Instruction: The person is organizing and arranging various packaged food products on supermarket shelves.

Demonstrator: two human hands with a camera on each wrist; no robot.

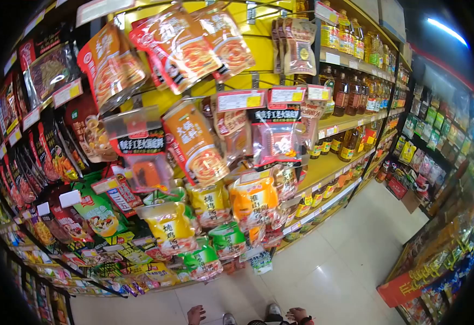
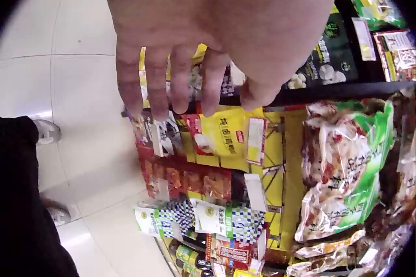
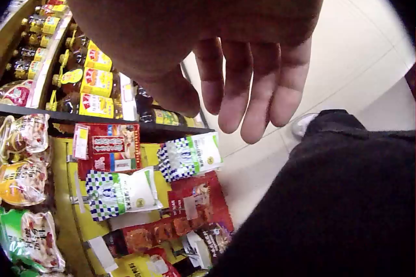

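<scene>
Low in the head view my left hand (image 1: pixel 196 314) hangs near my shoes, fingers loosely bent and holding nothing. My right hand (image 1: pixel 297 314) hangs on the other side of my feet, likewise holding nothing. From the left wrist, the left hand (image 2: pixel 214 37) shows its fingers relaxed and slightly spread, overlapping a yellow packet (image 2: pixel 224 135) on the rack. In the right wrist view, the right hand (image 3: pixel 240 50) has loose fingers above the floor. Blue-and-white checked packets (image 3: pixel 123 194) hang beyond it.
A rack of hanging seasoning pouches (image 1: pixel 196 143) fills the front and left. Oil bottles (image 1: pixel 350 92) stand on shelves (image 1: pixel 323 165) to the right. A tiled floor (image 1: pixel 340 249) runs between these and a display with a red panel (image 1: pixel 399 290).
</scene>
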